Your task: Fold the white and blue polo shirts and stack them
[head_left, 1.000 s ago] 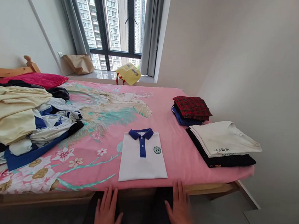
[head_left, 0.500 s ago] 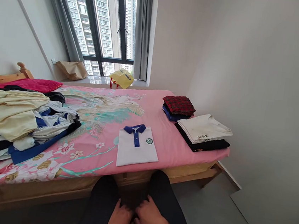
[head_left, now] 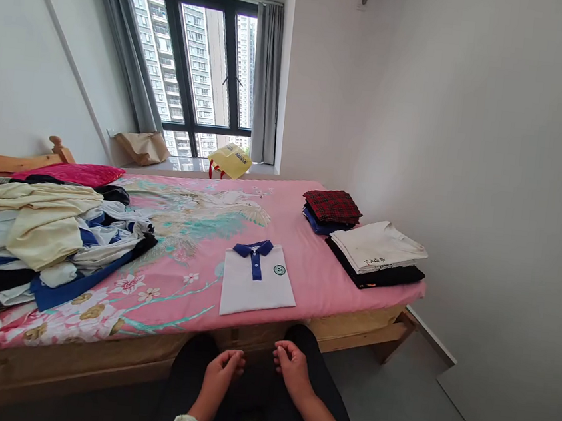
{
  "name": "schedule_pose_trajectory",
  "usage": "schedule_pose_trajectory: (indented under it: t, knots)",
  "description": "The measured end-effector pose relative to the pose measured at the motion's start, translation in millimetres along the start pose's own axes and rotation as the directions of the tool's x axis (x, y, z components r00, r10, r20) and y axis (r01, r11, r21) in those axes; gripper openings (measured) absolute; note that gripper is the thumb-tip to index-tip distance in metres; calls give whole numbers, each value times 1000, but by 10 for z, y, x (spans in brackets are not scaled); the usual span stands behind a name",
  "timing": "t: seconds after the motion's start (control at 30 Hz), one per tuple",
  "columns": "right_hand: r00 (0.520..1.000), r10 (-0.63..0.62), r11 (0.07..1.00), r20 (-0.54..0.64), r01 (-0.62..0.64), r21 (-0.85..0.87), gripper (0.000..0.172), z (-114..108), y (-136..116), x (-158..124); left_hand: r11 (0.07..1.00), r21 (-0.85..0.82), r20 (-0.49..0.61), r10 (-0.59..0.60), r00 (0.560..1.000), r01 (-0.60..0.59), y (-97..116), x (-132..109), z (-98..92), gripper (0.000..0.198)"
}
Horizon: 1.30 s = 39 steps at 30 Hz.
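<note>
while loosely curled and empty, left hand (head_left: 224, 368) and right hand (head_left: 293, 368) near the folded polo shirt (head_left: 258, 292)

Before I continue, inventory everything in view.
Bed: 1, brown, centre
Sheet: 1, pink, on bed
Polo shirt: 1, white and blue, bed's near edge
Clothes heap: 1, mixed, left
Plaid stack: 1, red over blue, back right
Folded stack: 1, white over black, front right
Cushion: 1, red, behind heap
Paper bag: 1, brown, sill
Shopping bag: 1, yellow, sill
Window: 1, black, back
Curtains: 2, grey, flanking window
Legs: 2, black, bottom
Left hand, right hand: 1 each, bare, bottom centre
</note>
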State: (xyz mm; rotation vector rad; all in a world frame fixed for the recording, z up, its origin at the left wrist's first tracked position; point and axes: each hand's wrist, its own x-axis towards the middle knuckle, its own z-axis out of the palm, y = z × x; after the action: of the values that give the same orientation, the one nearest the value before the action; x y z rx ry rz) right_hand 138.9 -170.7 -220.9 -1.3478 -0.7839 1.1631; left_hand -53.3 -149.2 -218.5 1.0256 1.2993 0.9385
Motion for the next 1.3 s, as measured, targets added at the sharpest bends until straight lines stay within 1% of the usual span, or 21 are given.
schedule_pose_trajectory:
  t: [0.03,0.1,0.17,0.27,0.37,0.47,0.57,0.67,0.73,0.83,0.93,1.0,1.03,1.07,1.1,1.13,1.17,1.2,1.23,1.27,1.3]
  knots:
    - [998,45,995,-39,-41,90,33,14,-49,74,998,-57,-38,-17,999,15,79,55,-17,37]
    - [996,79,981,-49,-69,180,39,65,-167,222,978,-205,-80,-65,995,47,250,158,-33,35]
    - [991,129,951,-24,-117,286,39,156,-293,361,937,-337,-62,-120,991,92,411,259,7,27]
    - [972,235,884,26,-224,409,34,355,-443,531,857,-480,17,-206,978,189,588,435,178,17]
    - [948,318,827,26,-291,482,27,553,-515,658,783,-570,47,-270,962,248,689,640,380,17]
    - [926,377,801,-24,-312,511,23,692,-532,752,741,-616,19,-326,945,267,744,820,513,20]
    - [907,408,811,-107,-306,498,24,766,-520,821,742,-618,-29,-353,935,261,765,917,578,16]
    - [897,386,856,-214,-262,445,23,733,-474,858,779,-589,-117,-347,930,217,740,909,562,9]
    - [899,341,898,-275,-226,377,22,615,-426,857,817,-549,-197,-331,923,176,694,851,477,9]
    - [899,230,963,-372,-155,222,24,332,-376,810,893,-440,-361,-275,891,97,619,701,247,15]
    - [897,34,999,-440,-33,11,32,143,-427,722,970,-243,-536,-113,837,-24,635,541,48,31]
    - [911,-126,990,-392,90,-110,37,192,-519,669,987,-98,-572,52,819,-131,724,489,34,38]
    - [922,-215,971,-323,165,-173,38,268,-571,654,981,-10,-540,158,827,-195,783,489,67,40]
    - [926,-312,930,-214,251,-267,40,363,-620,650,957,121,-464,290,837,-265,844,506,118,42]
    - [915,-397,856,-67,343,-387,44,460,-662,658,895,294,-338,425,840,-335,898,536,174,43]
    - [892,-439,744,106,427,-515,47,540,-692,680,783,493,-176,515,839,-378,938,575,221,44]
    - [868,-417,604,268,485,-633,50,587,-708,713,631,674,-21,537,844,-385,957,617,245,45]
    - [856,-346,458,383,511,-728,53,590,-709,756,473,806,85,503,860,-357,952,655,236,47]
    - [864,-258,336,432,500,-798,55,544,-694,803,359,883,122,447,886,-303,921,683,190,49]
    - [888,-186,263,420,457,-850,58,450,-665,849,310,920,103,397,912,-239,866,697,110,51]
    - [914,-145,212,380,404,-890,61,319,-625,888,287,940,71,369,927,-186,789,693,3,55]
